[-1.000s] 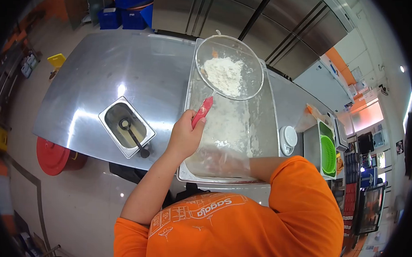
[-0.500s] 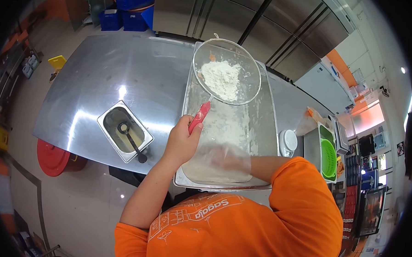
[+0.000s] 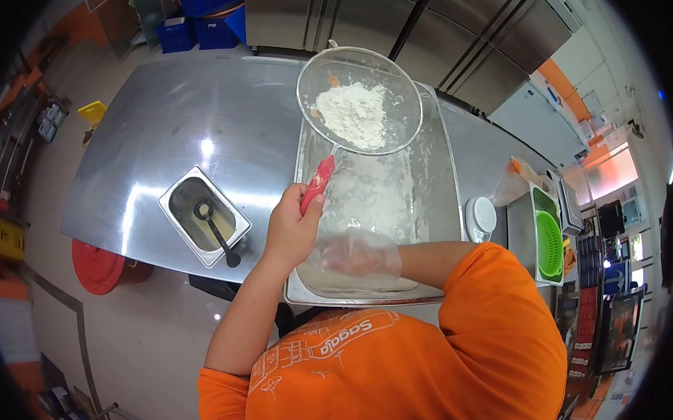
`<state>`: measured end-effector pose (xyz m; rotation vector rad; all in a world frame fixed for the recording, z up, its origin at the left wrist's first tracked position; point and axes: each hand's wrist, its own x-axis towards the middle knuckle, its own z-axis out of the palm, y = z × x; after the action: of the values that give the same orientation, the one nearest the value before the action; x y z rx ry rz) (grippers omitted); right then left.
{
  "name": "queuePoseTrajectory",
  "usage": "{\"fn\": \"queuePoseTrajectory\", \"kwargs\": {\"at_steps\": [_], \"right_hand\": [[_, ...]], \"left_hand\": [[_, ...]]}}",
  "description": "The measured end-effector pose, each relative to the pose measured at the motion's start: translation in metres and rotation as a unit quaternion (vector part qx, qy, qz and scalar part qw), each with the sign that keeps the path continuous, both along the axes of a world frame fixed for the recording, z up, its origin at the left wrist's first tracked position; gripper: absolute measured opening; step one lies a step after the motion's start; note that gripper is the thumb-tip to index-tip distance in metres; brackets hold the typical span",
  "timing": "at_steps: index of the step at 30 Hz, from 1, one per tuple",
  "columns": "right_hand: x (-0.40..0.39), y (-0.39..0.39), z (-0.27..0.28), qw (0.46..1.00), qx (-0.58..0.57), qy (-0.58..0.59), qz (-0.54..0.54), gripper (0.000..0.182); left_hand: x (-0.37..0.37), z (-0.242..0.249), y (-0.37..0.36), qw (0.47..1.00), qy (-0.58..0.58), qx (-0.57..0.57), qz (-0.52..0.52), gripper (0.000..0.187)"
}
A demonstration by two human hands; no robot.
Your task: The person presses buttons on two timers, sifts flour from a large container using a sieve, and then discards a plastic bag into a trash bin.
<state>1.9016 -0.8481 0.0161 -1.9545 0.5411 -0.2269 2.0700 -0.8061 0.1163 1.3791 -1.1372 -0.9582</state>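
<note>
My left hand (image 3: 295,218) is wrapped round the red handle of a large round sieve (image 3: 405,142). A heap of white flour (image 3: 353,115) lies in its mesh. The sieve is held over the far part of a deep metal tray (image 3: 436,154), whose bottom bears a layer of white powder (image 3: 371,193). Low in the near part of the tray is my right hand (image 3: 357,254), in a clear plastic glove. Motion smears its fingers, so I cannot make out their shape or whether they hold anything.
Left on the steel table (image 3: 153,119) stands a small metal container (image 3: 179,226) with a black ladle (image 3: 219,237) in it. A white lidded jar (image 3: 481,215) is right of the tray. Farther right, a green basket (image 3: 548,245) sits in a metal bin. A red bin (image 3: 97,267) stands below the table.
My left hand has shifted the sieve slightly left and away from me, with the flour still in it. My right hand has moved a little to the left within the tray.
</note>
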Motion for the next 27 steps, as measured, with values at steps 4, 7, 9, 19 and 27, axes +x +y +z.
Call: {"fn": "queuePoseTrajectory", "kwargs": {"at_steps": [4,7,9,19,27], "right_hand": [[0.012,-0.077,0.012,0.779,-0.627,0.013,-0.002,0.018],[0.051,-0.069,0.079,0.939,-0.272,0.209,-0.004,0.018],[0.048,-0.040,0.041,0.995,-0.053,0.067,-0.058,0.020],[0.007,0.031,0.036,0.975,0.161,0.069,0.137,0.047],[0.003,0.019,0.046,0.899,0.259,0.351,0.027,0.056]], "left_hand": [[-0.001,-0.001,-0.002,1.000,-0.009,0.011,0.002,0.019],[-0.004,0.000,0.000,0.999,-0.033,0.015,0.004,0.017],[-0.001,0.005,0.001,0.999,-0.048,0.019,0.007,0.016],[-0.005,0.009,0.002,0.996,-0.092,-0.006,-0.001,0.019],[-0.007,0.007,0.002,0.992,-0.122,-0.015,0.007,0.019]]}}
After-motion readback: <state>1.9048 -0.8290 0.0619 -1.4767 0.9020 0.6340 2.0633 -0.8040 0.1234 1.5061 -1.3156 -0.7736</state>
